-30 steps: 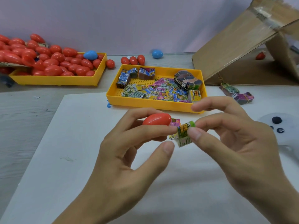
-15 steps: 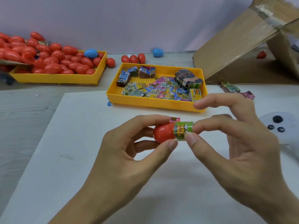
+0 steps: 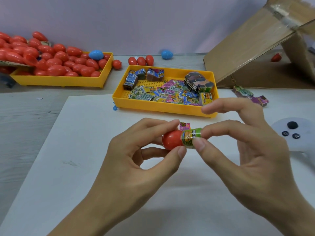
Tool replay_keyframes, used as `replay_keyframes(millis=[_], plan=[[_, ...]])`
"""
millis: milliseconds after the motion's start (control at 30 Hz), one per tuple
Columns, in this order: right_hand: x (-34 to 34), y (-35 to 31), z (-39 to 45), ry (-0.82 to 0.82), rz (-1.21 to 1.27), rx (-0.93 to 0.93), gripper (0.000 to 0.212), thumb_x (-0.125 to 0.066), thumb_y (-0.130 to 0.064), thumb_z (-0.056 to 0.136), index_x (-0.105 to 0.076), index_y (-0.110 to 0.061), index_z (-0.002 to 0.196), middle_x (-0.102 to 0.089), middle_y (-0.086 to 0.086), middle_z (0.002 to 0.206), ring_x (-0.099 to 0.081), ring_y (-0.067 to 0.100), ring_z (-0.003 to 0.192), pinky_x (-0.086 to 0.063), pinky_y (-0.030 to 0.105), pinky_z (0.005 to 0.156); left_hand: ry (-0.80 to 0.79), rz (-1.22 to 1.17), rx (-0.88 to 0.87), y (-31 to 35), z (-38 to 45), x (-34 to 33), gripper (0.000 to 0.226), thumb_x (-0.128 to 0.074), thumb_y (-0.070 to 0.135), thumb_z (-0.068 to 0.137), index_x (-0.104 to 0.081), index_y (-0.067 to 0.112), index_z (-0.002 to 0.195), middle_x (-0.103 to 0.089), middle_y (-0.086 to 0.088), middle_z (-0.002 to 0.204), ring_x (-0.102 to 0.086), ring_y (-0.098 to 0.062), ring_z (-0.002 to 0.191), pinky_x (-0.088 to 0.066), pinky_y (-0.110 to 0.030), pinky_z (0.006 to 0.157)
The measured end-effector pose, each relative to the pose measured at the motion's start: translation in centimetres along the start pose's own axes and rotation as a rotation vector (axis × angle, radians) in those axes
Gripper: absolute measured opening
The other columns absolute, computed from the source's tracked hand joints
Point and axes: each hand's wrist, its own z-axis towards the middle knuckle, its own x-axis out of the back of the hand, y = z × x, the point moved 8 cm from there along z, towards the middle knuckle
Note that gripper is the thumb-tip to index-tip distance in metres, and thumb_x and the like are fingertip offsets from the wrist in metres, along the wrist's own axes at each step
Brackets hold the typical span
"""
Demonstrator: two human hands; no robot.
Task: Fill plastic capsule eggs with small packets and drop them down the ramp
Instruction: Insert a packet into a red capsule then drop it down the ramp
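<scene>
Across the far right of the desk leans the big brown cardboard ramp [image 3: 252, 46], with nothing on its slope. Left of it, well apart, the long yellow plastic tray of red capsule eggs [image 3: 68, 80] sits heaped, and the smaller yellow perforated tray of printed paper packets [image 3: 162, 108] lies just beyond the hands, on the white sheet [image 3: 85, 167].

Nearer, the left hand [image 3: 136, 160] pinches a red plastic egg half [image 3: 171, 139] between thumb and fingertips. The right hand [image 3: 247, 150] pinches a rolled green-and-yellow packet [image 3: 191, 137] between thumb and forefinger, its other fingers spread loosely. A small pink packet [image 3: 184, 126] peeks out behind them; whether a finger holds it I cannot tell.

A second ago the roll hung clear of the shell, which lay lengthwise; half a second ago its end had met the shell's mouth. Now the shell's open end faces right and the roll is seated a little inside, most of it sticking out. The filling step looks underway, not finished: the roll probably needs pushing further in, the other half is not in either hand, and no drop down the ramp has begun.
</scene>
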Motion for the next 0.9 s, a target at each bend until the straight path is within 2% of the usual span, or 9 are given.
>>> replay_keyframes(millis=[100,367,567,700,900], plan=[[-0.2,0.1,-0.1,-0.015,-0.003,-0.019,0.006,-0.066,-0.033,0.083,-0.068,-0.027,0.083,-0.057,-0.010,0.119,-0.051,0.024,0.122,-0.048,0.037,0.090,0.002,-0.003,0.011,-0.1,0.0,0.0,0.036,-0.073,0.022,0.081,-0.073,0.026,0.116,-0.070,0.002,0.106,-0.070,-0.024,0.090,-0.057,-0.021,0.072],[-0.3,0.5,-0.1,-0.022,-0.027,-0.057,0.008,-0.066,-0.035,0.082,-0.068,-0.027,0.079,-0.059,-0.008,0.116,-0.051,0.021,0.117,-0.039,0.025,0.092,0.041,0.026,0.024,0.0,-0.1,0.2,0.030,-0.069,0.028,0.083,-0.074,0.032,0.112,-0.070,0.004,0.103,-0.072,-0.023,0.082,-0.059,-0.025,0.069],[-0.5,0.3,-0.2,-0.039,0.001,-0.035,0.007,-0.066,-0.034,0.082,-0.070,-0.028,0.083,-0.059,-0.005,0.116,-0.052,0.024,0.119,-0.043,0.027,0.092,0.072,0.028,0.002,0.0,-0.1,0.4,0.026,-0.070,0.025,0.082,-0.077,0.028,0.107,-0.070,0.003,0.102,-0.071,-0.025,0.082,-0.059,-0.025,0.068],[0.1,1.1,0.0,0.006,0.138,-0.089,0.007,-0.066,-0.032,0.082,-0.070,-0.027,0.084,-0.060,-0.004,0.114,-0.056,0.024,0.110,-0.047,0.037,0.077,0.120,0.003,-0.006,0.2,-0.2,0.9,0.027,-0.071,0.026,0.080,-0.077,0.027,0.107,-0.070,-0.001,0.100,-0.070,-0.027,0.080,-0.059,-0.027,0.069],[-0.2,2.4,0.4,-0.031,0.206,-0.201,0.005,-0.070,-0.034,0.077,-0.072,-0.031,0.080,-0.065,-0.008,0.102,-0.063,0.021,0.104,-0.048,0.025,0.066,0.111,-0.020,-0.059,0.9,-0.2,0.8,0.027,-0.070,0.019,0.081,-0.077,0.023,0.107,-0.069,-0.001,0.103,-0.072,-0.028,0.084,-0.059,-0.025,0.072]])
